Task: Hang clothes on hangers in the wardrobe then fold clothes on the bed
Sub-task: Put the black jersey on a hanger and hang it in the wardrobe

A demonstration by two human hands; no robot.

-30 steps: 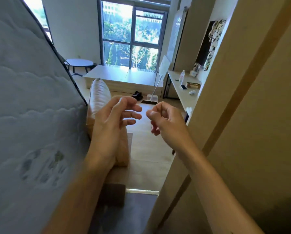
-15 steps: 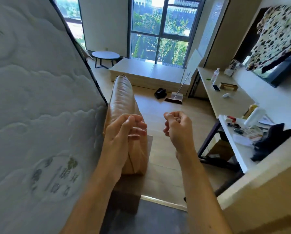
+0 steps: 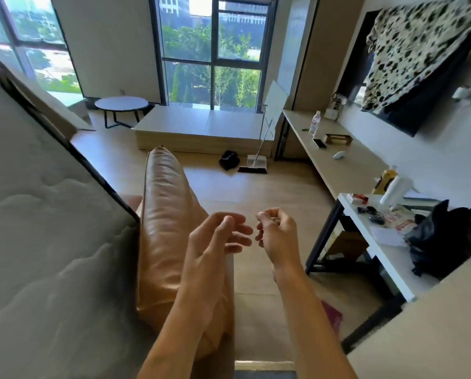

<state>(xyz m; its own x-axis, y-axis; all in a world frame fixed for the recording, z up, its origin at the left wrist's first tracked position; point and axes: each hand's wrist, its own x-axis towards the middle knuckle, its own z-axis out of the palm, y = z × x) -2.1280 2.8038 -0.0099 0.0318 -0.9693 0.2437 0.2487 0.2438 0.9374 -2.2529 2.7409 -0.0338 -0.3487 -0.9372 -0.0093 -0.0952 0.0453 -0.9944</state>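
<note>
My left hand [image 3: 215,242] is raised in front of me with its fingers loosely spread and nothing in it. Close beside it, my right hand [image 3: 278,233] has its fingers curled in, and it is empty too. A black-and-white spotted garment [image 3: 417,50] hangs draped over a dark wall screen at the upper right, far from both hands. No hanger or wardrobe shows in the head view.
An upright quilted mattress [image 3: 37,242] fills the left. A tan leather cushion [image 3: 166,228] stands just left of my hands. On the right a white desk [image 3: 390,255] carries a black bag [image 3: 442,239]. A long counter [image 3: 335,162], a broom [image 3: 256,160] and a round table [image 3: 121,103] lie farther off.
The view has swung right and moved forward past the wooden panel, revealing the desk, bag and spotted garment. Both hands stay raised and empty; the right fingers have curled tighter.
</note>
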